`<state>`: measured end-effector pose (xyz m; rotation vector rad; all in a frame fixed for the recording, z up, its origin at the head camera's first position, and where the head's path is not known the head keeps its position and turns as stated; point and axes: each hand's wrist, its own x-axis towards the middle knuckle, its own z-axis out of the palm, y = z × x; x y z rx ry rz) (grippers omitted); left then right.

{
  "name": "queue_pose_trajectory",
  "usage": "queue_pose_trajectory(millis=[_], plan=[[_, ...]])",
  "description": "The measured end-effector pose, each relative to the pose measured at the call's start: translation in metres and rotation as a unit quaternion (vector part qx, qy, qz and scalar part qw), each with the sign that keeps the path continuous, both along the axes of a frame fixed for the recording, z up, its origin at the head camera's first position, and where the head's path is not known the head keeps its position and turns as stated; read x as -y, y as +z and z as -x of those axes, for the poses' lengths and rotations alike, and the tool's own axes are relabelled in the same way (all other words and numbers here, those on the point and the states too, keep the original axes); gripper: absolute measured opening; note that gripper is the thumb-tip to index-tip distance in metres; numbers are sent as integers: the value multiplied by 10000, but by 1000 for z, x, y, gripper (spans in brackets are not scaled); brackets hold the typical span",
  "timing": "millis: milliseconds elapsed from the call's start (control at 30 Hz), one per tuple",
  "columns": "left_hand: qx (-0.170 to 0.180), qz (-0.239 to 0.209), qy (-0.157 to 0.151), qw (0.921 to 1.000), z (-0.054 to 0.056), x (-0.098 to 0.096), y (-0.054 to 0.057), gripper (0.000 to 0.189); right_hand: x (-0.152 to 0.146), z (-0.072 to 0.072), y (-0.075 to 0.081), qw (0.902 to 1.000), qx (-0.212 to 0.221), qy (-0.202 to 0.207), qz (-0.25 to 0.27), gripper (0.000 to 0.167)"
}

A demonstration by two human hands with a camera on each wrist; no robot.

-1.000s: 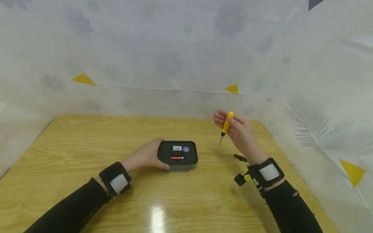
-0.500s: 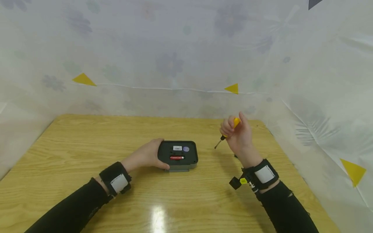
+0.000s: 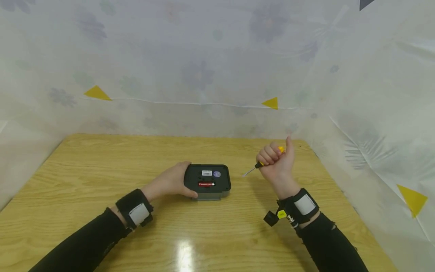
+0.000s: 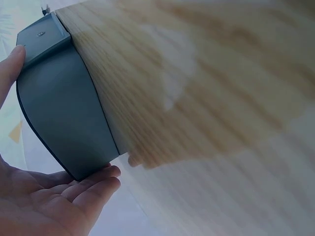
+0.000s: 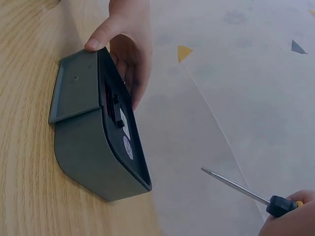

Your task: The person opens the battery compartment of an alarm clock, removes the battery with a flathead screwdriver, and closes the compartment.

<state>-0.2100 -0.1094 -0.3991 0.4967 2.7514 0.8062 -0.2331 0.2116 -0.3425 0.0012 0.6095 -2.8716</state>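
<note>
A dark grey box-shaped device [image 3: 222,187] lies on the wooden table with its recessed black underside facing up. Set in that face is a red battery [image 3: 206,184], beside two stickers. My left hand [image 3: 171,180] grips the device's left end, thumb along the near side and fingers round the far side. To the right, my right hand [image 3: 276,166] holds a yellow-handled screwdriver [image 3: 250,171] in a fist with the thumb raised. The screwdriver's metal shaft [image 5: 236,187] points left toward the device, its tip apart from it. Most of the handle is hidden in the fist.
The wooden table [image 3: 136,234] runs back to a patterned white sheet [image 3: 190,68] that hangs behind and at the right. Yellow triangles [image 3: 270,103] are fixed to the sheet. Each wrist wears a black strap [image 3: 134,209].
My right fingers have curled round the screwdriver, which has swung from nearly upright to slanting left. The hand has come lower, and a small black piece behind it is now hidden. The left hand stays put.
</note>
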Motion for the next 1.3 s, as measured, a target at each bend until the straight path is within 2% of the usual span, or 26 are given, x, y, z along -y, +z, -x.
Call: queue_pose_trajectory(millis=[167,333,567,933,1100,1300], plan=[[-15,41,-7,10000,-1,-1,1,118,2,1,-5,9993,41,38,363,72],[-6,3,13,10000,-1,-1,1,118,4,2,-7,9988,-71,110,479,64],[-31,1,14,10000,-2,-1,3,118,5,2,-8,9993,-126,12,340,64],[-35,-4,15,10000,-2,0,1,119,9,2,-10,9986,-144,177,472,64],[-67,4,16,10000,-1,0,0,119,18,3,-14,9993,-295,145,158,63],[-56,-40,12,10000,0,0,-1,118,36,3,-22,9938,-710,-114,-844,59]])
